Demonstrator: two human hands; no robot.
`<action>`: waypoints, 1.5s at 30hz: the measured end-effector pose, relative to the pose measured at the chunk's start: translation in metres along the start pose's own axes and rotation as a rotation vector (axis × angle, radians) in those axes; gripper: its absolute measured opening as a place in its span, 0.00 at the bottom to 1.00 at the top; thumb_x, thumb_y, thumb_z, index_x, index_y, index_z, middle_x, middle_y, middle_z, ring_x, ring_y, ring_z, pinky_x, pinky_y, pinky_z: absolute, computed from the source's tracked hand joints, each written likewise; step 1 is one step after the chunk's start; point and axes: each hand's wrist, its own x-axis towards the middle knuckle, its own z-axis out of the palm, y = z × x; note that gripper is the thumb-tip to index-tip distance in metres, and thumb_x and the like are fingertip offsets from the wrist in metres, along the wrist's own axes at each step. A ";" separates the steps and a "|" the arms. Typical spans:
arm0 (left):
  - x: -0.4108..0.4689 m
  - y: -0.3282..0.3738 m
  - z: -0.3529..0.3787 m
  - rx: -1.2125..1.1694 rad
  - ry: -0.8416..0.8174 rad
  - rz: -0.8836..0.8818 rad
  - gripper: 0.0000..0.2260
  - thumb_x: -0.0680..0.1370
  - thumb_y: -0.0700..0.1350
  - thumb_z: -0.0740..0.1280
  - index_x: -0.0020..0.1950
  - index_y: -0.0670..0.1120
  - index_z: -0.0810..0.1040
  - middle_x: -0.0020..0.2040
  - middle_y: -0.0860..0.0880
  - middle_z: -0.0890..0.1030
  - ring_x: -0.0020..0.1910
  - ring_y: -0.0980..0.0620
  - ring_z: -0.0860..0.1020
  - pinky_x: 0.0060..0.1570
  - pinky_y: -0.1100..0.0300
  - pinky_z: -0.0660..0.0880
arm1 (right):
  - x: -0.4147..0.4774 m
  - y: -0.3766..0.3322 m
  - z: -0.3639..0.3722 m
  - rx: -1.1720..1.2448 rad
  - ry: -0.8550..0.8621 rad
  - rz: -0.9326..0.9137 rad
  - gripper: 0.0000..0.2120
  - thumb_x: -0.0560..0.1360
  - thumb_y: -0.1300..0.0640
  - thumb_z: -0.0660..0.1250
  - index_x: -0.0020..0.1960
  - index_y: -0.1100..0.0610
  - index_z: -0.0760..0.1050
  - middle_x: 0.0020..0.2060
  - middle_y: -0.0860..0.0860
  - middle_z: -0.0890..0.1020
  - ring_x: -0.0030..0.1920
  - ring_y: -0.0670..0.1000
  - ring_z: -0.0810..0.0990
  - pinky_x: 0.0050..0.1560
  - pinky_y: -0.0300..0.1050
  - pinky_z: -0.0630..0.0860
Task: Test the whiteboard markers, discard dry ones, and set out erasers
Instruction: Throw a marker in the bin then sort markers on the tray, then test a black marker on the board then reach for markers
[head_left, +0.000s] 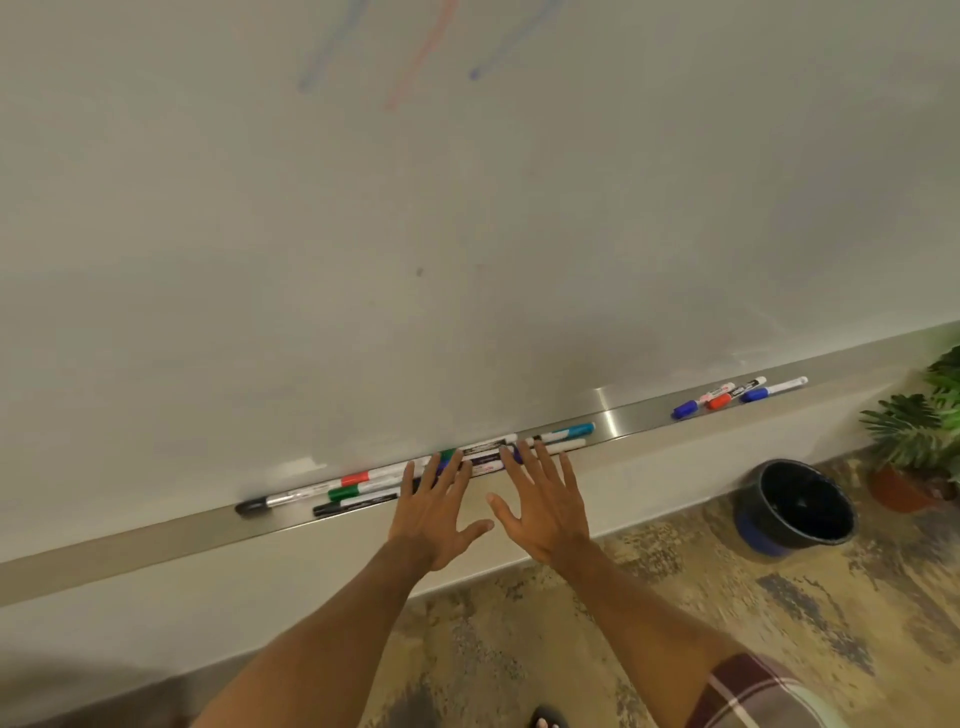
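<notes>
Both hands were out flat over the marker tray and held nothing. The left hand (434, 514) and the right hand (545, 506) lay side by side, backs up, fingers straight and spread, thumbs turned toward each other. Their fingertips reached over the middle of the long row of markers (363, 486) lying on the metal tray (130, 535) at the foot of the whiteboard (467, 234). Whether they pressed the pens or only hovered above them could not be told. That row ran from a black-capped pen at the left, past red and green caps, to a teal one at the right, all capped as far as could be seen. A smaller group of markers (727, 396), with blue and red caps, lay well apart from the row, farther right on the same tray.

High on the board, three faint strokes (421, 57), two blue and one red, suggested that testing had begun. Most of the job looked open, though. The many pens in the long row seemed yet to be tried. The smaller group may have been a sorted pile, but of which sort could not be judged. The dark bin (795, 504) on the floor to the right showed nothing recognisable inside, so no discarded marker could be confirmed. No eraser was in sight, so that step seemed not yet started.
</notes>
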 end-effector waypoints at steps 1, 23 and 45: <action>-0.008 -0.011 0.001 0.000 0.009 -0.015 0.44 0.69 0.73 0.33 0.80 0.51 0.39 0.79 0.50 0.38 0.78 0.46 0.38 0.74 0.41 0.34 | -0.003 -0.014 0.001 -0.008 -0.009 -0.009 0.34 0.76 0.32 0.41 0.74 0.49 0.58 0.72 0.52 0.66 0.72 0.56 0.65 0.70 0.60 0.59; -0.122 -0.194 0.041 -0.247 0.063 -0.313 0.48 0.63 0.75 0.23 0.79 0.53 0.35 0.79 0.52 0.36 0.78 0.47 0.37 0.72 0.42 0.34 | 0.000 -0.223 0.049 -0.021 -0.088 -0.254 0.37 0.75 0.32 0.35 0.76 0.51 0.57 0.74 0.52 0.62 0.74 0.54 0.59 0.72 0.60 0.54; -0.158 -0.259 0.067 -0.295 0.046 -0.393 0.47 0.58 0.72 0.15 0.72 0.49 0.28 0.73 0.50 0.30 0.78 0.43 0.37 0.70 0.44 0.30 | 0.023 -0.320 0.078 0.037 -0.037 -0.378 0.23 0.76 0.60 0.66 0.70 0.54 0.66 0.68 0.53 0.71 0.68 0.54 0.68 0.72 0.50 0.61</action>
